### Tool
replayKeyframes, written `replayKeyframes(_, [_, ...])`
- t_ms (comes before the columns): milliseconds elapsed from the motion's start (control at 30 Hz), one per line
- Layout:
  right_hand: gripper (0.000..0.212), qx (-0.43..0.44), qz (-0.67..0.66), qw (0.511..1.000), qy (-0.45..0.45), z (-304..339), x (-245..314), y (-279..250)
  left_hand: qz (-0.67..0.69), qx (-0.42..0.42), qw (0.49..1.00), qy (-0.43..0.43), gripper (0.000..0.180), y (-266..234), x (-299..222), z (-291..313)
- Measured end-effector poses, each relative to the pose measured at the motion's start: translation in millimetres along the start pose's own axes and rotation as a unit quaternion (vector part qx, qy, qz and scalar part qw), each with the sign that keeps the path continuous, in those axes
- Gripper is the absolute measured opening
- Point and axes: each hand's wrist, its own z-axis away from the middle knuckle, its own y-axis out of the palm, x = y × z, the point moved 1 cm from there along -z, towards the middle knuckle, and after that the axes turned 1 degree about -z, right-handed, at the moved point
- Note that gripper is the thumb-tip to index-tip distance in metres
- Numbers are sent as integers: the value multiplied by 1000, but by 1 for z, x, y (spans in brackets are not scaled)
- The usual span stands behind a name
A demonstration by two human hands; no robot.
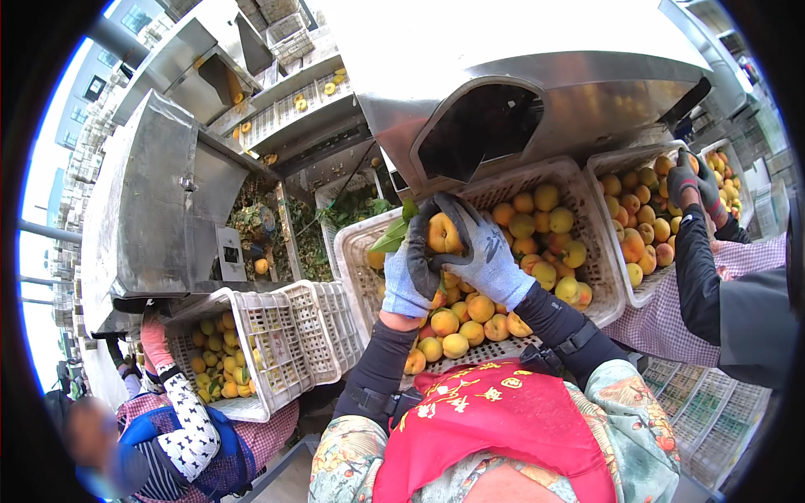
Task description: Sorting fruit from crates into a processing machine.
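Over a white plastic crate (612, 277) of yellow and reddish peaches (480, 308), both my hands close round one peach (444, 232). My left hand (410, 267), in a blue and grey work glove, grips its left side and lower edge. On the other side, my right hand (490, 256), gloved alike, curls its fingers over the top with the thumb below. Green leaves (391, 235) stick out beside my left fingers; whether they hang on the peach's stem is hidden. More peaches lie in the crate around and beneath my hands.
A metal machine with a dark opening (482, 130) stands just beyond the crate. At right, a co-worker's gloved hands (696, 178) are over another peach crate (597, 168). Another person (189, 427) works at lower left by a tilted peach crate (277, 352). Stacked crates (704, 411) sit at lower right.
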Motion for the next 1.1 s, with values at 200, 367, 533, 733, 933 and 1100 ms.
replayKeyframes(200, [91,-69,-137,988,16,-24,-13,-38,613,-80,747,-244,46,9,5,-7])
replayKeyframes(367, [88,-59,-8,998,1,-47,-55,-37,551,-22,788,-274,45,17,43,20])
replayKeyframes(533, [79,-91,46,992,-72,-73,-64,-37,262,-92,911,-306,39,26,109,44])
replayKeyframes(733, [60,-216,185,956,-72,-100,-76,-24,89,-265,885,-372,40,23,143,41])
replayKeyframes(933, [41,93,29,988,120,10,-99,18,352,-337,784,-386,65,-13,106,15])
replayKeyframes(1100, [67,234,144,919,282,43,-151,122,-241,-13,926,-290,39,40,152,38])
